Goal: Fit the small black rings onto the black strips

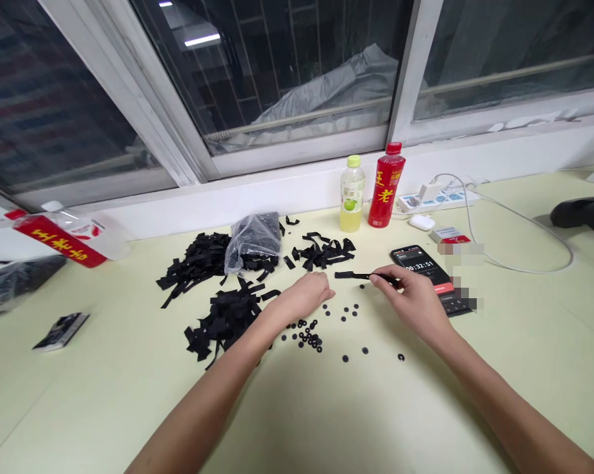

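Note:
My right hand (415, 299) is closed around a slim black tool that looks like a pair of tweezers (388, 280). At the tool's left end is a short black fabric strip (345, 274). Just left of that strip, my left hand (306, 293) hovers low over the table with fingers curled together; whatever they hold, if anything, is hidden. Small black round discs with centre holes (310, 337) lie scattered below and between the hands. Black strips are heaped beside my left forearm (230, 319), with a looser group (326, 253) behind my left hand.
Another strip pile (198, 260) lies by a clear plastic bag of black material (254, 240). Two upright bottles, yellow-green (352, 197) and red (386, 187), stand near the window. A phone (425, 270), white earbud case (421, 222), power strip (437, 199) and cable lie right. Two bottles lie left (60, 237).

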Tool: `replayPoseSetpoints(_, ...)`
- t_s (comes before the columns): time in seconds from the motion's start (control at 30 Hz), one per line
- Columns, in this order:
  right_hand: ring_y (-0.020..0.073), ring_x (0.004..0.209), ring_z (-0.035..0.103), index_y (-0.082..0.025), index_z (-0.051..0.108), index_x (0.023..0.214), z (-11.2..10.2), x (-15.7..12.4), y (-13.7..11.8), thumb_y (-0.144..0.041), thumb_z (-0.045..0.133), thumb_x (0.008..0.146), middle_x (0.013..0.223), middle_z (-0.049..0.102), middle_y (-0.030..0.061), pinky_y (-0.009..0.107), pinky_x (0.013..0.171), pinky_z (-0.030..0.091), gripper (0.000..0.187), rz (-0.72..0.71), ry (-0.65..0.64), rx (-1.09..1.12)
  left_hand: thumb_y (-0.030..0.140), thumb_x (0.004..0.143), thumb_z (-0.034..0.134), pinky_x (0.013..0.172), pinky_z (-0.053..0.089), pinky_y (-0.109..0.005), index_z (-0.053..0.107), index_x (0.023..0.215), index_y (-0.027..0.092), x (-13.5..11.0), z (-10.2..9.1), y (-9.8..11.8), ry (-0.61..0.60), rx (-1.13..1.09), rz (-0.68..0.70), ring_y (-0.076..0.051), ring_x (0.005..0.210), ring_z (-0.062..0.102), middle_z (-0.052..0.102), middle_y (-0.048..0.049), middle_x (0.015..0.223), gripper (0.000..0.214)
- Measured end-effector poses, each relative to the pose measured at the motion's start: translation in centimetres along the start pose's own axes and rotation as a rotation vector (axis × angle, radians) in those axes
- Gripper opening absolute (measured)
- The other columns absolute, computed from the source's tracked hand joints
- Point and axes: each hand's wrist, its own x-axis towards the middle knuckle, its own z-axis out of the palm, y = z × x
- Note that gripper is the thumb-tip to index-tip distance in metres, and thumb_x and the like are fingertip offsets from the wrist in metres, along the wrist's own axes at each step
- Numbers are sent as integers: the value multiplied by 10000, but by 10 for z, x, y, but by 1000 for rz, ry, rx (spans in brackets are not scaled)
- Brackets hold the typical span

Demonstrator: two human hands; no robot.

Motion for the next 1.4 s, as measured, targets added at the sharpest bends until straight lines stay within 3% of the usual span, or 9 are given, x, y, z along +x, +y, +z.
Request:
replayPoseSetpoints(0.17, 327, 903, 821, -290, 948, 966, 2, -5, -8, -749, 870, 1016, 1010, 957, 113, 422, 795, 664, 468, 15, -246, 72, 627, 1214, 732, 904, 644, -411, 690, 932, 306, -22, -16, 11, 96, -98, -57, -307, 905, 754, 832, -65, 969, 430)
replayPoseSetpoints(0.23, 336, 952, 849, -285, 947, 965, 4, -8, -13, -726, 890, 1014, 1007, 956, 106, 423, 834, 686, 447, 12, -398, 122, 690, 1185, 758, 857, 633, -395, 736, 908, 288, -32, -14, 14, 142, -194, -83, -292, 877, 745, 838, -67, 930, 488)
replayPoseSetpoints(0.33, 346, 977, 874, -279, 947, 968, 10, -14, -20, -721, 911, 1022, 998, 953, 104, 439, 883, 708, 446, -1, -533, 173, 761, 1061, 880, 796, 611, -368, 836, 888, 228, -46, -1, 21, 98, -436, -123, -257, 827, 720, 844, -89, 869, 562)
replayPoseSetpoints(0.47, 354, 970, 886, -287, 953, 972, 20, -21, -22, -727, 916, 1033, 1009, 966, 105, 448, 872, 711, 446, -16, -542, 194, 857, 891, 1004, 741, 582, -349, 871, 846, 185, -61, 21, 32, 47, -707, -187, -197, 749, 630, 770, -64, 791, 686)
replayPoseSetpoints(0.73, 287, 825, 787, -277, 853, 907, 33, -26, -14, -733, 904, 1038, 884, 913, 82, 405, 783, 643, 477, -23, -496, 186, 929, 929, 945, 703, 527, -334, 817, 800, 191, -69, 47, 35, 89, -752, -186, -196, 728, 638, 772, -83, 786, 760)
replayPoseSetpoints(0.87, 260, 806, 727, -276, 789, 876, 37, -21, -9, -798, 934, 992, 856, 868, 59, 391, 759, 585, 554, -34, -422, 180, 969, 955, 908, 734, 563, -339, 882, 891, 171, -71, 49, 39, 122, -779, -172, -208, 777, 684, 851, -130, 879, 801)
replayPoseSetpoints(1.0, 262, 851, 728, -268, 787, 877, 37, -13, -7, -792, 1020, 895, 857, 836, 49, 403, 813, 586, 574, -23, -448, 265, 895, 816, 1092, 691, 549, -303, 952, 1037, 143, -70, 47, 41, 133, -799, -115, -189, 785, 696, 882, -123, 927, 796)
replayPoseSetpoints(1.23, 182, 707, 574, -252, 784, 819, 32, -7, -11, -762, 1155, 755, 758, 744, 0, 360, 697, 471, 634, 98, -523, 358, 799, 723, 1179, 590, 511, -285, 904, 956, 147, -65, 47, 32, 113, -836, -90, -143, 670, 633, 818, -69, 814, 745)
replayPoseSetpoints(1.4, 189, 715, 598, -230, 864, 891, 31, -3, -10, -795, 1154, 770, 773, 782, 22, 372, 708, 498, 647, 90, -599, 434, 818, 779, 1141, 596, 520, -283, 893, 920, 148, -67, 42, 28, 106, -810, -68, -118, 625, 608, 799, -50, 792, 727)
